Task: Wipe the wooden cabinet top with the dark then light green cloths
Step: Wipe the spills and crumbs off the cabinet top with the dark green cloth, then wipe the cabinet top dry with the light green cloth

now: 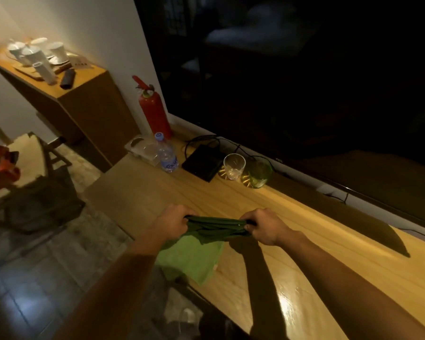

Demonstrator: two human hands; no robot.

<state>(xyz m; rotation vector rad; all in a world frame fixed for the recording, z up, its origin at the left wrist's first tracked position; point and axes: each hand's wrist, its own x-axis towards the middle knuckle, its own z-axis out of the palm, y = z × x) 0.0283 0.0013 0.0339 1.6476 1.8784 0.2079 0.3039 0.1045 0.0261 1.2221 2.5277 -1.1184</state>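
Note:
A dark green cloth (pixel 214 228) is stretched between my two hands just above the wooden cabinet top (pixel 292 231). My left hand (pixel 173 220) grips its left end and my right hand (pixel 264 225) grips its right end. Under it lies a light green cloth (pixel 190 258), spread flat at the cabinet's near edge and hanging slightly over it. My forearms cast shadows across the glossy wood.
At the far end of the cabinet top stand a water bottle (pixel 166 153), a black box (pixel 203 161), a clear glass (pixel 234 166) and a green glass (pixel 259 173). A dark screen (pixel 304 82) runs along the back. A red fire extinguisher (pixel 153 107) stands beyond.

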